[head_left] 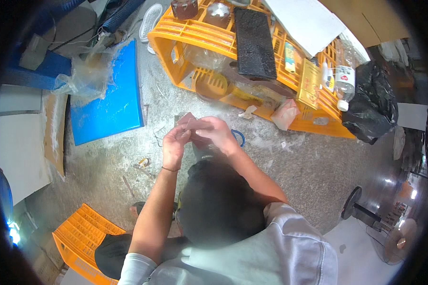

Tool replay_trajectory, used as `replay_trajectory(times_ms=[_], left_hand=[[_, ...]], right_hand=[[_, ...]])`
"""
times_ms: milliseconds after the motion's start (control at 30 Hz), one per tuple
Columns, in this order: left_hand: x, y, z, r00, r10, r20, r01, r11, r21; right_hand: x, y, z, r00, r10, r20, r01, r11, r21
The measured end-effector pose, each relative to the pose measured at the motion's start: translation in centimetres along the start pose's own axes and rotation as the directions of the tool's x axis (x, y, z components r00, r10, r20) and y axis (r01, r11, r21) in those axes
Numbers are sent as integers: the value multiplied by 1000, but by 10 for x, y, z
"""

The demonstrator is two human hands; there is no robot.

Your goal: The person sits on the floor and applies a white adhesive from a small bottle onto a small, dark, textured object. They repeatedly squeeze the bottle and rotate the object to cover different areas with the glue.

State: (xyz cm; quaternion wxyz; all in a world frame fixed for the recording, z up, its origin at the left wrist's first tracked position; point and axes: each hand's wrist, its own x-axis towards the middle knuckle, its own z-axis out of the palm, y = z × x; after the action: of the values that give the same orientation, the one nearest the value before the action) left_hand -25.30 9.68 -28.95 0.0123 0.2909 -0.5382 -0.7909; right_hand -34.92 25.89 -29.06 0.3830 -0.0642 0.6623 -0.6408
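Observation:
Both my hands meet over the grey floor, in front of a dark rounded shape that hides what lies below them. Between them is a small reddish-brown sheet (189, 120) that looks like sandpaper, seemingly folded or in overlapping pieces. My left hand (174, 142), with a thin dark band at the wrist, pinches its left side. My right hand (218, 135) grips it from the right, fingers bent over it. A darker brown part (200, 141) shows beneath the fingers. Right beside my right hand, a blue loop (239, 137) lies on the floor.
A yellow plastic crate (195, 35) lies ahead, bearing a black slab (255, 45), a plastic bottle (345, 83) and a gold box (310, 84). A black bag (371, 102) sits right of it. Left is a blue board (109, 111); a fan (397, 242) stands lower right; another yellow crate (81, 237) lower left.

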Motion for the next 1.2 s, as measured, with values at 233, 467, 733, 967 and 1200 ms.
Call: replay_trajectory(times_ms=[233, 467, 733, 967, 1200], left_hand=[[-44, -12, -71, 986, -127, -104, 133, 989, 57], [-93, -49, -189, 756, -284, -590, 392, 918, 60], [-74, -58, -178, 886, -195, -421, 302, 931, 203], [-102, -75, -200, 863, -186, -470, 366, 872, 326], [-146, -96, -237, 826, -183, -533, 438, 803, 404]], right_hand=[[-12, 64, -124, 832, 280, -478, -8, 868, 496], [0, 83, -238, 586, 306, -750, 313, 768, 559], [48, 112, -267, 503, 437, -746, 190, 786, 588], [45, 202, -293, 479, -33, -877, -11, 999, -44], [24, 188, -208, 775, -323, -543, -267, 612, -745]])
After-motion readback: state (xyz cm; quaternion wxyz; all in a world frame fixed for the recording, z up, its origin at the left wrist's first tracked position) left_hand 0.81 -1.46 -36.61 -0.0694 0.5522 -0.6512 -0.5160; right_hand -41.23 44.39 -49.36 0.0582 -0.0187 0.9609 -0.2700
